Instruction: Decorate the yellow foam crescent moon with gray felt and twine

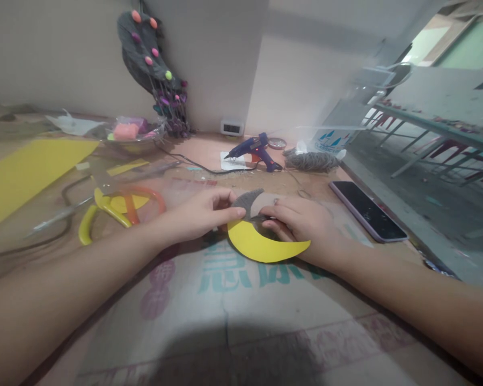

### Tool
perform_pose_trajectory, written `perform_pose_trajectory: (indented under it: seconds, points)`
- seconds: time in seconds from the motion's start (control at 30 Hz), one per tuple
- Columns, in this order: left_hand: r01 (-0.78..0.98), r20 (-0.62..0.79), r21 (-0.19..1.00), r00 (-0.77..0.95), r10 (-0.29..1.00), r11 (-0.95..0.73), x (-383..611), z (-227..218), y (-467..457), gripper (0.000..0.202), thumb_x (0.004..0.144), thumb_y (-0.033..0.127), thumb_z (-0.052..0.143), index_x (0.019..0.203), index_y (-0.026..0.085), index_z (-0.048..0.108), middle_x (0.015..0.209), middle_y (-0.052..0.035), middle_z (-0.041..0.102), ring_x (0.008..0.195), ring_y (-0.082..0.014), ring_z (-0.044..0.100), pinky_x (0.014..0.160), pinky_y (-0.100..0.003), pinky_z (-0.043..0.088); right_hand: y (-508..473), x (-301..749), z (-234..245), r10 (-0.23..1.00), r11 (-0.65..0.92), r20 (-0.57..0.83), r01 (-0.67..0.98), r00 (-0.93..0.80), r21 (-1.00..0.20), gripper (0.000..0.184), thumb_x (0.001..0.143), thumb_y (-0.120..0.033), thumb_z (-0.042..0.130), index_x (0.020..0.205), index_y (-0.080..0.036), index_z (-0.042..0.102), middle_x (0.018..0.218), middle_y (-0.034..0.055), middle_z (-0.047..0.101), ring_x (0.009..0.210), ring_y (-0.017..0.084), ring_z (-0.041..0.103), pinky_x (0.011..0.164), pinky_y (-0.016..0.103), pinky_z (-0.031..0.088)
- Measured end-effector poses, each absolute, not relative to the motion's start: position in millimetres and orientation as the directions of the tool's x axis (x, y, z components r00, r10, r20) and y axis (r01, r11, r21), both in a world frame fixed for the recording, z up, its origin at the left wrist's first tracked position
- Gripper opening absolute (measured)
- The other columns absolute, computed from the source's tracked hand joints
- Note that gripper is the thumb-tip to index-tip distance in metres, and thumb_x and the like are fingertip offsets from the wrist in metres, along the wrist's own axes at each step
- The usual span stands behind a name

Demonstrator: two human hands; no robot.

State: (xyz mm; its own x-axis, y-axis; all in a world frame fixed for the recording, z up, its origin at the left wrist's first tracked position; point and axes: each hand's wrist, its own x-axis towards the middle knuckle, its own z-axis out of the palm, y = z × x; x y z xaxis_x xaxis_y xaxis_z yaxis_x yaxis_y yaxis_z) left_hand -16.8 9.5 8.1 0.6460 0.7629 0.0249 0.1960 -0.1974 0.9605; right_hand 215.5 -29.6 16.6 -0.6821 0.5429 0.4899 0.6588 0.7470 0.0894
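A yellow paper crescent (pixel 261 247) is in front of me, its upper end wrapped in grey yarn (pixel 247 202). My left hand (pixel 209 212) pinches the crescent at the lower edge of the wrapped part, thumb on top. Close by on the inner side of the curve, my right hand (pixel 295 217) has its fingers curled together, with a short bit of grey yarn showing at the fingertips. The palm side of the right hand is hidden. The lower half of the crescent is bare yellow and tapers to a point below the right hand.
A blue glue gun (pixel 251 148) stands behind my hands, near a grey yarn skein (pixel 312 160). At the right lies a phone (pixel 366 210). On the left are scissors (pixel 104 206) and yellow sheet (pixel 36 171). A decorated grey crescent (pixel 139 53) hangs against the wall.
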Motion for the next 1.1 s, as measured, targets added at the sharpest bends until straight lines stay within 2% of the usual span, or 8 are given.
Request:
perform_pose_trajectory:
  seconds: [0.5, 0.8, 1.1]
  points:
    - [0.211, 0.02, 0.957, 0.637, 0.77, -0.199, -16.2, 6.0, 10.3, 0.029, 0.083, 0.043, 0.062, 0.077, 0.017, 0.051, 0.067, 0.0035, 0.05, 0.058, -0.0079, 0.046, 0.05, -0.019, 0.035, -29.5, 213.5, 19.0, 0.563, 0.75, 0.456, 0.658, -0.689, 0.07, 0.029, 0.098, -0.031, 0.044, 0.093, -0.014, 0.067, 0.072, 0.0049, 0.064, 0.064, 0.015, 0.054, 0.058, 0.027, 0.034]
    - [0.193, 0.027, 0.962, 0.64, 0.768, -0.194, -16.5, 6.2, 9.6, 0.03, 0.083, 0.045, 0.061, 0.078, 0.017, 0.052, 0.066, 0.0034, 0.052, 0.057, -0.0087, 0.048, 0.049, -0.019, 0.036, -30.6, 215.9, 18.4, 0.639, 0.716, 0.449, 0.697, -0.625, -0.05, 0.028, 0.097, -0.032, 0.043, 0.096, -0.016, 0.065, 0.075, 0.0043, 0.066, 0.068, 0.015, 0.057, 0.06, 0.027, 0.038]
    - [0.137, 0.029, 0.977, 0.681, 0.732, -0.166, -17.5, 4.5, 9.8, 0.025, 0.087, 0.042, 0.058, 0.082, 0.018, 0.054, 0.067, 0.0039, 0.051, 0.058, -0.008, 0.047, 0.052, -0.019, 0.038, -27.6, 217.5, 14.7, 0.63, 0.722, 0.469, 0.689, -0.618, -0.062, 0.029, 0.097, -0.034, 0.044, 0.097, -0.015, 0.066, 0.077, 0.005, 0.066, 0.07, 0.016, 0.059, 0.063, 0.027, 0.04]
